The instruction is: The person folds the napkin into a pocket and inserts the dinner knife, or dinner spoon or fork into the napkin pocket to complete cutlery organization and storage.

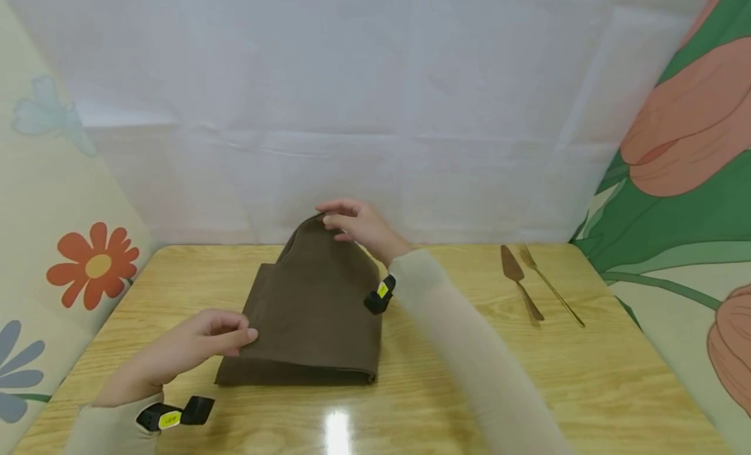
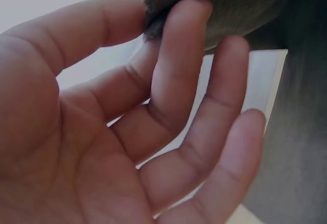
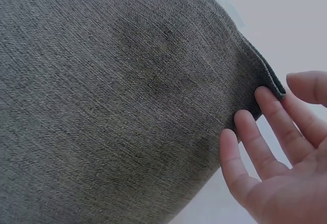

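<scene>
A folded brown cloth (image 1: 319, 305) lies on the table with its far side lifted to a peak. My right hand (image 1: 364, 228) grips that raised far edge. In the right wrist view, the cloth's woven surface (image 3: 127, 101) fills the left side, and several fingertips of the right hand (image 3: 286, 152) touch it by the folded corner. My left hand (image 1: 202, 337) pinches the cloth's near left edge, thumb on top. Seen from the left wrist, the thumb and forefinger of the left hand (image 2: 127, 106) meet at the cloth edge (image 2: 173, 9), the other fingers loosely bent.
To the right, a cake server (image 1: 513, 267) and a gold fork (image 1: 548, 282) lie side by side on the wooden table (image 1: 469, 390). A white sheet (image 1: 375, 103) hangs behind the table. Flower-printed panels (image 1: 94, 266) stand on both sides.
</scene>
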A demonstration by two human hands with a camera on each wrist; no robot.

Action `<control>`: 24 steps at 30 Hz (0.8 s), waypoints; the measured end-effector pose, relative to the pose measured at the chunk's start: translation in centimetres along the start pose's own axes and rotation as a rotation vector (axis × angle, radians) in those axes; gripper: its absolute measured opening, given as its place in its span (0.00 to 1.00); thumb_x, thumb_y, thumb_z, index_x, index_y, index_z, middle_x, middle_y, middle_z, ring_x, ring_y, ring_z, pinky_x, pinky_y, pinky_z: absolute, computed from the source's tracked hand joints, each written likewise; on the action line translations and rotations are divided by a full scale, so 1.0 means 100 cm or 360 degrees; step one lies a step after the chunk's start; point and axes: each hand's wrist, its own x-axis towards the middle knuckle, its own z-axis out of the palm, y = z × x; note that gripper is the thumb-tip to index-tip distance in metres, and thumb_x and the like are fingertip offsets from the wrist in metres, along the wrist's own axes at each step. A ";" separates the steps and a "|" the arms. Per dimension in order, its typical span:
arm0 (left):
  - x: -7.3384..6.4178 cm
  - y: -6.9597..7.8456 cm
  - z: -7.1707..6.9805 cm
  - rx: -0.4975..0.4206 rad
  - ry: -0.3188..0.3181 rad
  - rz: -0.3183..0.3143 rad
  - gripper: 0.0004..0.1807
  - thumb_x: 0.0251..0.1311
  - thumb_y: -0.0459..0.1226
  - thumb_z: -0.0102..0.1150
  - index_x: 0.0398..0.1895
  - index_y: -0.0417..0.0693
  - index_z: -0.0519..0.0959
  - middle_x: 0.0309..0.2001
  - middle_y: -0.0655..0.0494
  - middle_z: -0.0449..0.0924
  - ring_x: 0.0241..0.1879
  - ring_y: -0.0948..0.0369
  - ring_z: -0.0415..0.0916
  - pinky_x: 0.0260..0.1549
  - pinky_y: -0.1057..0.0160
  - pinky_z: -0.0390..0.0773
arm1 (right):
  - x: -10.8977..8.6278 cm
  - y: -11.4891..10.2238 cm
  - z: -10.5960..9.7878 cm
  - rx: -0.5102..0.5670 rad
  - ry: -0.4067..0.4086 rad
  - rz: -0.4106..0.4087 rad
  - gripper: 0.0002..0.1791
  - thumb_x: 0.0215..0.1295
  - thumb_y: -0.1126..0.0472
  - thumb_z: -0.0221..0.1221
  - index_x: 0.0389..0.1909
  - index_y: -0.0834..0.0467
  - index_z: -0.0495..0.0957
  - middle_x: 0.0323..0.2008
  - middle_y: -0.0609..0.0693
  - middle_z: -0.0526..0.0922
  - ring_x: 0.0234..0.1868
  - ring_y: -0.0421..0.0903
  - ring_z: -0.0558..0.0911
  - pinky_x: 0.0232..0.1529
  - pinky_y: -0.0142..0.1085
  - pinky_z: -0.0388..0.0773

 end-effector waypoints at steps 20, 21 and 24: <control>-0.004 -0.043 -0.021 -0.0098 -0.0299 -0.0312 0.24 0.73 0.34 0.52 0.21 0.26 0.61 0.17 0.66 0.55 0.17 0.68 0.52 0.19 0.65 0.57 | 0.009 0.028 0.057 -0.0116 -0.0135 0.0089 0.21 0.74 0.63 0.59 0.66 0.52 0.78 0.57 0.48 0.83 0.52 0.37 0.80 0.53 0.43 0.79; -0.004 -0.045 -0.021 -0.0096 -0.0313 -0.0313 0.23 0.73 0.34 0.52 0.21 0.25 0.61 0.16 0.67 0.56 0.17 0.69 0.53 0.18 0.65 0.56 | 0.010 0.030 0.060 -0.0132 -0.0138 0.0083 0.21 0.74 0.63 0.59 0.66 0.52 0.78 0.57 0.48 0.82 0.52 0.37 0.80 0.53 0.42 0.79; -0.005 -0.051 -0.022 -0.0043 -0.0313 -0.0326 0.23 0.71 0.33 0.53 0.22 0.23 0.64 0.16 0.68 0.58 0.17 0.71 0.55 0.16 0.65 0.52 | 0.012 0.035 0.068 -0.0147 -0.0142 0.0051 0.21 0.73 0.65 0.59 0.66 0.56 0.77 0.57 0.51 0.83 0.53 0.39 0.80 0.51 0.35 0.78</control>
